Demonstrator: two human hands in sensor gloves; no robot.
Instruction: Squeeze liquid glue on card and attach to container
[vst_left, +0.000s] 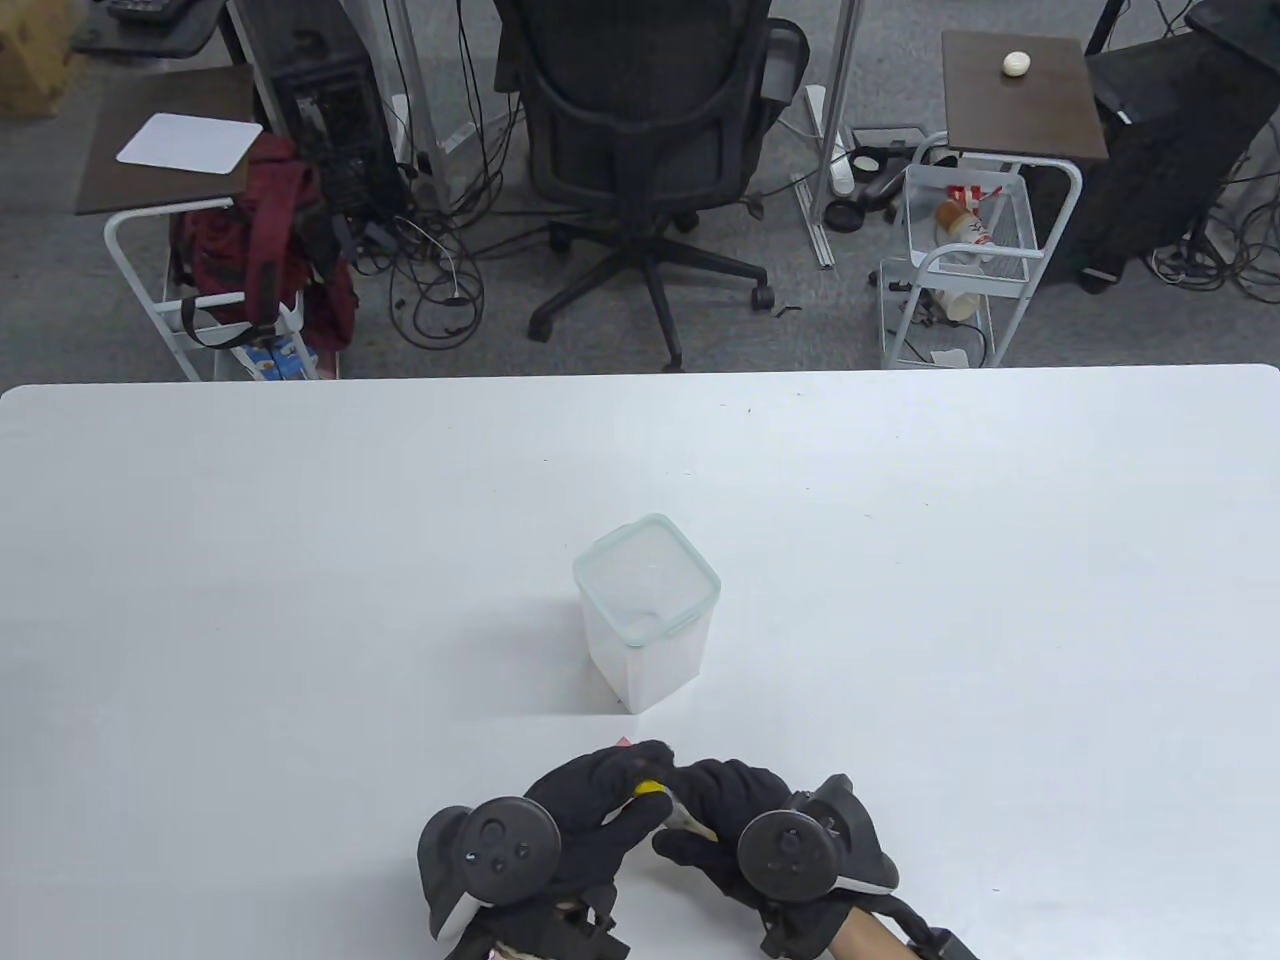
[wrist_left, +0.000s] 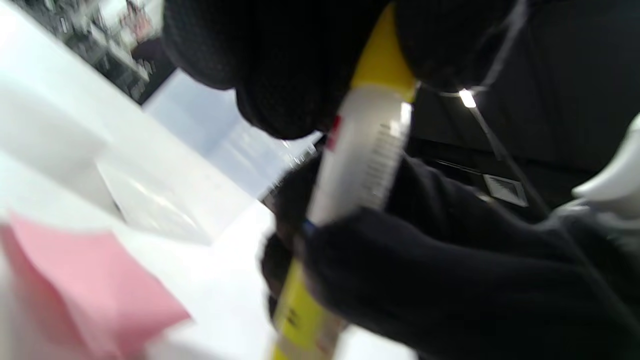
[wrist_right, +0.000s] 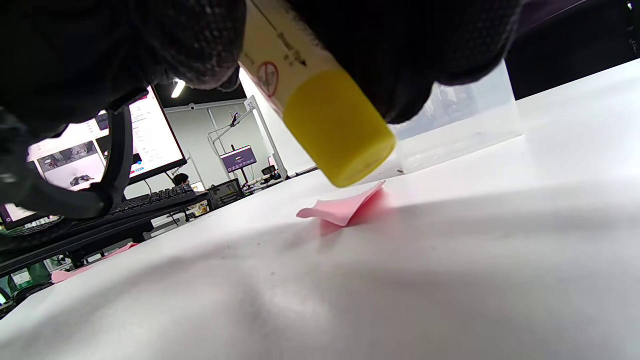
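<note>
A clear square container (vst_left: 645, 610) with a lid stands mid-table. In front of it my right hand (vst_left: 680, 812) grips the white body of the glue bottle (vst_left: 692, 822), held just above the table. My left hand (vst_left: 640, 778) has its fingers around the bottle's yellow cap (vst_left: 650, 788). The left wrist view, blurred, shows the cap (wrist_left: 385, 60) between my left fingers (wrist_left: 280, 75). The right wrist view shows the cap (wrist_right: 340, 130) pointing down towards the pink card (wrist_right: 345, 207). The card lies flat, one corner curled up, in front of the container (wrist_right: 460, 115). Only its tip (vst_left: 624, 741) shows from above.
The white table (vst_left: 300, 560) stretches wide on both sides of the container. Behind its far edge are an office chair (vst_left: 640, 130), wire carts (vst_left: 960, 270) and cables on the floor.
</note>
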